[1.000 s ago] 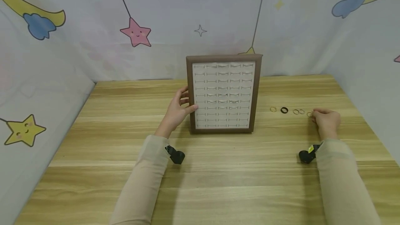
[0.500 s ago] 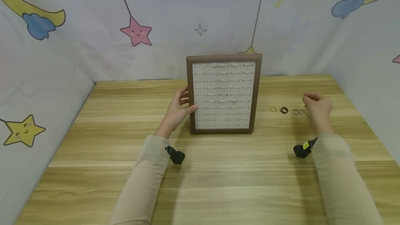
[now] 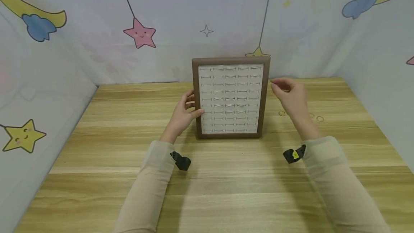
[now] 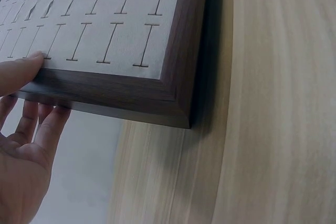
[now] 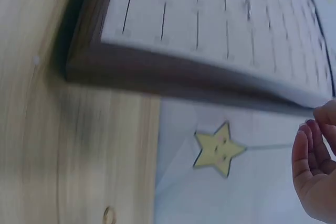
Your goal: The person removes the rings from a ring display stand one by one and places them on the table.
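Observation:
A framed ring display board (image 3: 229, 121) with rows of slots in a pale pad stands upright on the table. My left hand (image 3: 182, 116) grips its left edge, thumb on the front and fingers behind. My right hand (image 3: 292, 98) is raised beside the board's upper right edge, thumb and forefinger pinched together. It seems to hold a ring, hidden by the fingertips. On the table lie a gold ring (image 3: 282, 113), a thin ring (image 3: 312, 115) and another gold ring (image 3: 320, 118). My right hand and wrist cover the place of the black ring.
The wood-grain table (image 3: 226, 190) ends at a printed curtain (image 3: 174, 28) close behind the board. Side curtains stand left and right. A black wrist camera (image 3: 182, 161) sits on my left wrist, another black camera (image 3: 292, 155) on my right.
My right hand has lifted from the right end of the row of rings and moved left to the board's right edge. The left hand and the board have stayed put.

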The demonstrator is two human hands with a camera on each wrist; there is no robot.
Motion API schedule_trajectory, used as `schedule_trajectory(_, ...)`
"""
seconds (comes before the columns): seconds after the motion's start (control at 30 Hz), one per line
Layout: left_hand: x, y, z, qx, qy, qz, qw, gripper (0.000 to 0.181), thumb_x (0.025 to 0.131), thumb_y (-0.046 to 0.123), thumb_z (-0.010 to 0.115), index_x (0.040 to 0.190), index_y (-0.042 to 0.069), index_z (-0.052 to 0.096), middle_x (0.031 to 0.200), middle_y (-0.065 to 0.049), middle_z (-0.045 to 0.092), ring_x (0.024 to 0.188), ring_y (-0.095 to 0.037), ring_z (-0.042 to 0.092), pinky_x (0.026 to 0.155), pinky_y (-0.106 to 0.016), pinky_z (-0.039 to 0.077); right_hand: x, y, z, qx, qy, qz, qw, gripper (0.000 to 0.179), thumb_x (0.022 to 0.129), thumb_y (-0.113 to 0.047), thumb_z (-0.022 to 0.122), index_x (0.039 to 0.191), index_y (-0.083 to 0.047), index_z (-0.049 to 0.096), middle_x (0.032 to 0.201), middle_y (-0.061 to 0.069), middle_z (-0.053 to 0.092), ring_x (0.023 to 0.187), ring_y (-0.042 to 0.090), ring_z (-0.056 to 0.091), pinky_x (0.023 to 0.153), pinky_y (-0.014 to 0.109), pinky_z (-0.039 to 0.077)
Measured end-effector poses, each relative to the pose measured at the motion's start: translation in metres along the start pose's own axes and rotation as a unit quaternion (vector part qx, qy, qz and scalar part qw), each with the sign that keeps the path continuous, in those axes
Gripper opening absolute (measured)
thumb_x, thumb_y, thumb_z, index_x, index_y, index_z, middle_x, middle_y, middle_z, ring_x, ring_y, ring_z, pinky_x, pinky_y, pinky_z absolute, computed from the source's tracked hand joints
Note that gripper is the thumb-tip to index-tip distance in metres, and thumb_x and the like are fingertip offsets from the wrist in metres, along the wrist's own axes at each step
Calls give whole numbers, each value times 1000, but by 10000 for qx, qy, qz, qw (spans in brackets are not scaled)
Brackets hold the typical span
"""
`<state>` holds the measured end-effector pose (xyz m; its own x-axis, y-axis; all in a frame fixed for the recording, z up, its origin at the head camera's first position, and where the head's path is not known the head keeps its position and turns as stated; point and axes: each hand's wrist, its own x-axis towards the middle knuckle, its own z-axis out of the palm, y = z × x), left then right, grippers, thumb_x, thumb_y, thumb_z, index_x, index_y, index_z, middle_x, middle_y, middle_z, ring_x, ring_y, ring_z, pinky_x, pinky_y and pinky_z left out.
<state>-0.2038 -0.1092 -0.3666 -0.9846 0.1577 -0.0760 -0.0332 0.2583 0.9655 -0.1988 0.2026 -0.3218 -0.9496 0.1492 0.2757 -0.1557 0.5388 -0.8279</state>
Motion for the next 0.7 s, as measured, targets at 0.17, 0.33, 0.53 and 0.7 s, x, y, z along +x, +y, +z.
schedule_trajectory(0.17,0,1,0,-20,-5,24,10000,76,89,5,65,151,21,23,145,-11,37,131,-30,42,104,-47,43,-10,-18,19,-140,-346,-620,9974,22,93,-15,61,107,0,69,103,15,68,84,-3,55,72,4,43)
schedule_trajectory(0.33,0,0,0,-29,-19,36,10000,77,89,5,65,151,20,23,146,-12,37,131,-30,41,105,-48,43,-21,-25,37,-601,-706,-1241,9879,14,90,-4,63,100,1,70,98,16,68,83,17,59,71,12,46)
schedule_trajectory(0.53,-1,0,0,-10,-17,30,10000,77,89,5,65,151,20,23,146,-12,37,132,-31,41,105,-48,43,-29,-27,51,-1485,-1153,-1670,9679,11,88,-4,66,96,1,70,97,15,68,87,26,64,78,37,55)
schedule_trajectory(0.7,-2,2,0,-48,-45,62,10000,77,89,5,65,152,20,22,146,-13,36,132,-31,41,105,-48,43,-32,-27,55,-2112,-1152,-2075,9482,10,86,-7,69,93,-1,71,96,13,67,91,26,64,81,37,55)
